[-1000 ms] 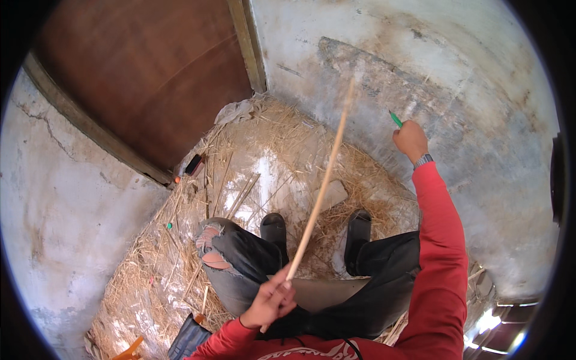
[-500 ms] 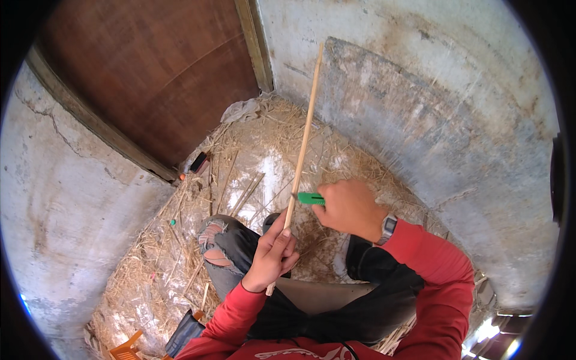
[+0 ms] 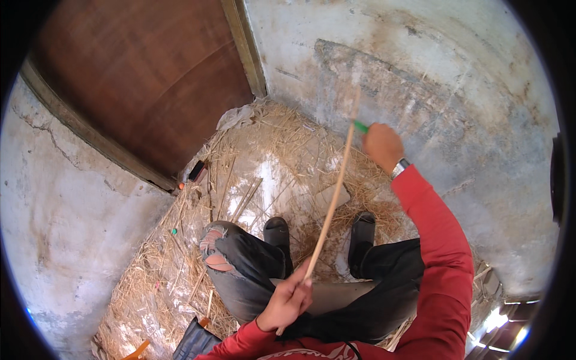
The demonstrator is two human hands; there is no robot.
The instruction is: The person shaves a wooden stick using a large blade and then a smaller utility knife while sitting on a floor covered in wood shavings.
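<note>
A long, thin, pale strip [image 3: 333, 205], of wood or bamboo, slants up and away from my lap. My left hand [image 3: 288, 301] is closed around its lower end, and a short stub pokes out below the fist. Farther up, my right hand [image 3: 384, 145] grips a green utility knife [image 3: 360, 126] whose front end meets the strip near its upper part. The blade is too small and blurred to make out. Beyond the knife the strip's tip is smeared by motion. A watch sits on my right wrist.
Straw and shavings [image 3: 288, 132] litter the floor around my black shoes [image 3: 362, 231]. A dark block-like object [image 3: 197, 170] lies by the brown door [image 3: 144, 78]. Stained walls [image 3: 456, 120] rise close on the right. An orange plastic piece [image 3: 137, 350] lies at the lower left.
My right hand and the knife have moved up and away along the strip. My left hand has dropped toward my lap, and the strip now leans more to the right.
</note>
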